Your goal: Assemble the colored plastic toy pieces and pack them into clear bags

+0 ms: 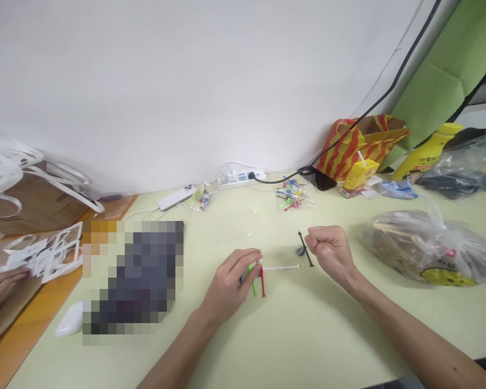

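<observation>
Sticks first: our left hand [231,286] pinches a cluster of thin green and red plastic sticks [257,281], and a slim white plastic rod [281,267] runs from that cluster rightward, its long axis level across the pale green table [308,335]. Our right hand [329,249], curled into a fist, grips a thin black plastic stick [305,249] just beyond the rod's free end, beside a small grey disc [300,250].

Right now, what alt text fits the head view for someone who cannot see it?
On a pale green table, the left hand pinches small green and red plastic sticks joined to a white rod, while the closed right hand grips a thin black stick. Bags of coloured pieces lie near a power strip.
</observation>
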Demonstrator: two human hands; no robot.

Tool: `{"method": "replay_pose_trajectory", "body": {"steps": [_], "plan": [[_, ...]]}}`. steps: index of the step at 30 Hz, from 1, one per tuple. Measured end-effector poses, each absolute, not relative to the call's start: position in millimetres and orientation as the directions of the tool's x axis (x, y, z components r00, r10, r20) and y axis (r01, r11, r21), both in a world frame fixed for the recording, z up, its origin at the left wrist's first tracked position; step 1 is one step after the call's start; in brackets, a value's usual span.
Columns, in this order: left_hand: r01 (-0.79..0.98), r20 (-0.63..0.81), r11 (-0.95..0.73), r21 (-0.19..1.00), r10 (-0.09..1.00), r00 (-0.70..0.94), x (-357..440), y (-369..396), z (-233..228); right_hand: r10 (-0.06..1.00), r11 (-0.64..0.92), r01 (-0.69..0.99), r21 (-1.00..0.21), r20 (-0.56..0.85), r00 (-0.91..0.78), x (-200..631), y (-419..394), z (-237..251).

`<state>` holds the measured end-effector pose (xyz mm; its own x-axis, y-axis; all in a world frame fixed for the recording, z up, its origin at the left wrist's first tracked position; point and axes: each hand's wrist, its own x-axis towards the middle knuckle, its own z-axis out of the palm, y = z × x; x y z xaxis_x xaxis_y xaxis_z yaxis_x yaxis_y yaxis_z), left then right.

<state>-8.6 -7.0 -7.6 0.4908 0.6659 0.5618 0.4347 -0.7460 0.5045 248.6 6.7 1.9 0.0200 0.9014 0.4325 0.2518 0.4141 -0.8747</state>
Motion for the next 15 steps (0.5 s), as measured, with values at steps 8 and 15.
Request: {"method": "replay_pose_trajectory", "body": {"steps": [8, 15], "plan": [[0.427, 0.599, -0.767, 0.478, 0.641, 0.480, -8.3, -6.0, -4.2, 0.868, 0.446, 0.347, -0.825, 0.493, 0.058, 243.1, 12.6, -0.2], [0.443, 0.596, -0.760, 0.476, 0.649, 0.473, -8.9, -5.5, -3.9, 0.751, 0.632, 0.357, -0.688, 0.658, -0.064, 240.5, 14.8, 10.9]]}}
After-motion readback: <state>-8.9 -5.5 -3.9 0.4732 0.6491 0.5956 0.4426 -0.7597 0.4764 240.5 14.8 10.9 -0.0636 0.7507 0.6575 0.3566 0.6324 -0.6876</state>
